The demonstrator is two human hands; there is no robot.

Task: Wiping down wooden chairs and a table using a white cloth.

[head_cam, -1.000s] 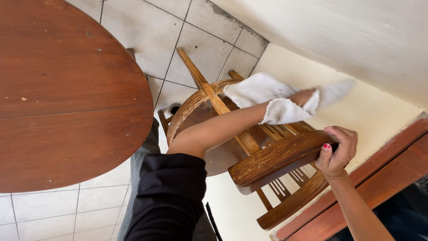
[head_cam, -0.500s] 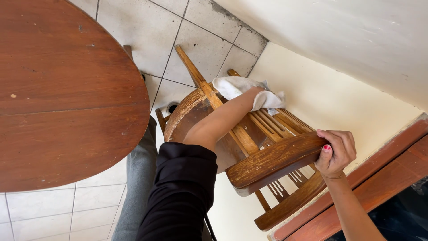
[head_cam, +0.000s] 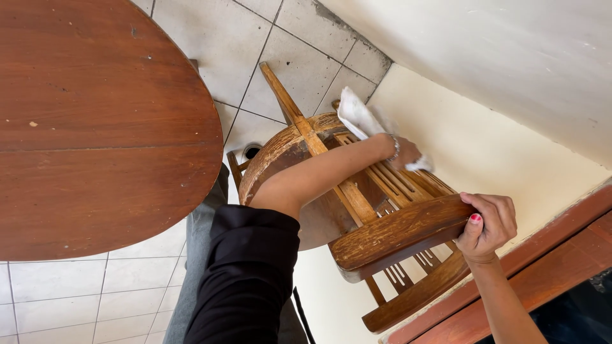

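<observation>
My left hand [head_cam: 406,153] presses a white cloth [head_cam: 361,120] against the tilted wooden chair [head_cam: 382,236], legs pointing floorward; my right hand [head_cam: 489,226] grips its backrest.

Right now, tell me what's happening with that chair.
A person is wiping a wooden chair with a white cloth. The left hand reaches across the seat and presses the cloth against the slats of the backrest, next to the cream wall. The right hand grips the end of the chair's curved top rail, its fingers wrapped over the edge. A round wooden table stands beside it on the tiled floor.
</observation>
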